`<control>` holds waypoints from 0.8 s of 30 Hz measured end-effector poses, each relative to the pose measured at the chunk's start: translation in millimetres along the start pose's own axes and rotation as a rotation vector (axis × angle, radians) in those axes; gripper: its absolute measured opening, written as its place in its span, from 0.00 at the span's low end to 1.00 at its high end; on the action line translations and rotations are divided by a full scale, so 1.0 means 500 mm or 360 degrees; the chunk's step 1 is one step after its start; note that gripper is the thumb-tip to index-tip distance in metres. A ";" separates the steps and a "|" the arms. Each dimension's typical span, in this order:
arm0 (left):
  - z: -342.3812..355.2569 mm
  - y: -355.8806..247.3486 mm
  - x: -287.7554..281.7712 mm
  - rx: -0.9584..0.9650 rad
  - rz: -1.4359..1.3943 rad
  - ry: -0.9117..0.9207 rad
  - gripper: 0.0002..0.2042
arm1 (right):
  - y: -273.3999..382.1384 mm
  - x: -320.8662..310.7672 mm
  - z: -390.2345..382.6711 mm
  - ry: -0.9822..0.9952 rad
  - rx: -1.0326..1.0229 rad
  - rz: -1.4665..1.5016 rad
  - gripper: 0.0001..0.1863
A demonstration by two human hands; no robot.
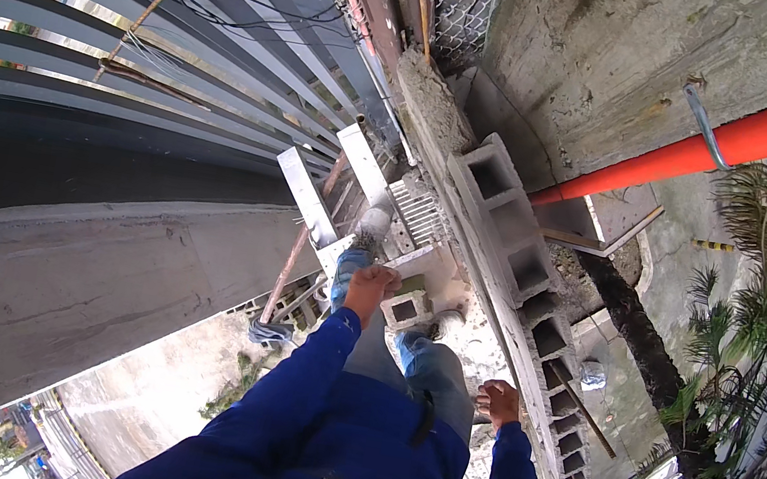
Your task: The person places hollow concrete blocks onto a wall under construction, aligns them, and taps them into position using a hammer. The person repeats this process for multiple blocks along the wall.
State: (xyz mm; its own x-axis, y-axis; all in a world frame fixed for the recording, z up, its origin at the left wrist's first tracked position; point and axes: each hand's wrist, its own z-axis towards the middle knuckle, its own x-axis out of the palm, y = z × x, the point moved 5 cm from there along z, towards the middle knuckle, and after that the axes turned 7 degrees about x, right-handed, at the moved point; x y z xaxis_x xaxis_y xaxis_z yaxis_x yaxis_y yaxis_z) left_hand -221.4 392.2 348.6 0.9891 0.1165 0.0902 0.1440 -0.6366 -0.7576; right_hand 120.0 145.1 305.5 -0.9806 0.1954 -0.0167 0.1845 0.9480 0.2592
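left fingers: hollow block below and to the right; metal channels ahead; concrete surface to the left, with slatted fence beyond it, ahead-left. right fingers: block wall to the right, running from ahead to behind. pipe noted well ahead-right, past the wall; palm fronds farther right, on the wall's far side.

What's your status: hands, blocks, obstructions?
Left hand curled, contents unclear. Right hand appears empty, beside hollow-block wall. Single hollow block shows right of left hand. Orange pipe clear of both hands.
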 end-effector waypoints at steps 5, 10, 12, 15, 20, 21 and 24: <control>0.073 0.527 0.024 -0.0904 -0.0229 -0.0155 0.12 | 0.010 0.066 0.151 -0.0083 0.0233 0.0008 0.02; 0.151 0.977 -0.141 -0.1136 0.1231 -0.0385 0.27 | -0.005 0.220 0.420 0.0097 0.0377 -0.0247 0.15; 0.182 0.984 -0.158 -0.1378 0.0846 -0.1126 0.37 | -0.009 0.246 0.539 0.0001 0.0495 -0.0152 0.21; 0.228 0.955 -0.172 -0.1454 0.0576 -0.1652 0.43 | -0.025 0.273 0.707 -0.0086 0.0584 -0.0270 0.31; 0.300 0.873 -0.134 -0.1485 0.0123 -0.1865 0.35 | -0.093 0.293 0.956 -0.0136 0.0349 -0.0467 0.39; 0.312 0.864 -0.122 -0.1509 0.0132 -0.1826 0.35 | -0.112 0.296 0.995 -0.0001 0.0443 -0.0532 0.41; 0.312 0.912 -0.181 -0.1339 0.0117 -0.2058 0.36 | -0.110 0.412 0.984 0.0196 0.0524 -0.0219 0.42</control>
State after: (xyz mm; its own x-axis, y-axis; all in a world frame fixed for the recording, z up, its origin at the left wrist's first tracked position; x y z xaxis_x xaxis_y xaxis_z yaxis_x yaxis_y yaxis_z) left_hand -249.8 210.0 -105.9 0.3578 0.3424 -0.8687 0.5123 -0.8498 -0.1239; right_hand -59.4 256.9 -187.4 -0.9946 0.0480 0.0917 0.0424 0.9972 -0.0621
